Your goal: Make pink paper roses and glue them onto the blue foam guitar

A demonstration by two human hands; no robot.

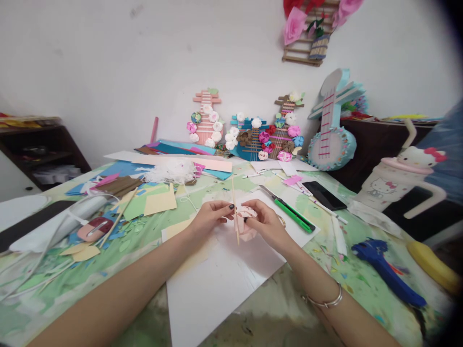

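Note:
Over a white sheet [210, 294], my left hand [213, 217] pinches a thin wooden stick [233, 197] that stands nearly upright. Pale pink crinkled paper [247, 229] lies against the right side of the stick. My right hand [265, 222] has its fingers closed on this pink paper, with the thumb in front. The two hands are close together, with the stick between them. Part of the paper is hidden by the right fingers.
A green cutter [294, 214] lies right of the hands, near a black phone [324, 195]. A blue glue gun [390, 272] and a Hello Kitty cup [392, 180] are farther right. Paper scraps [161, 205] and cables are at left. Flower-covered paper instruments [208, 123] stand by the wall.

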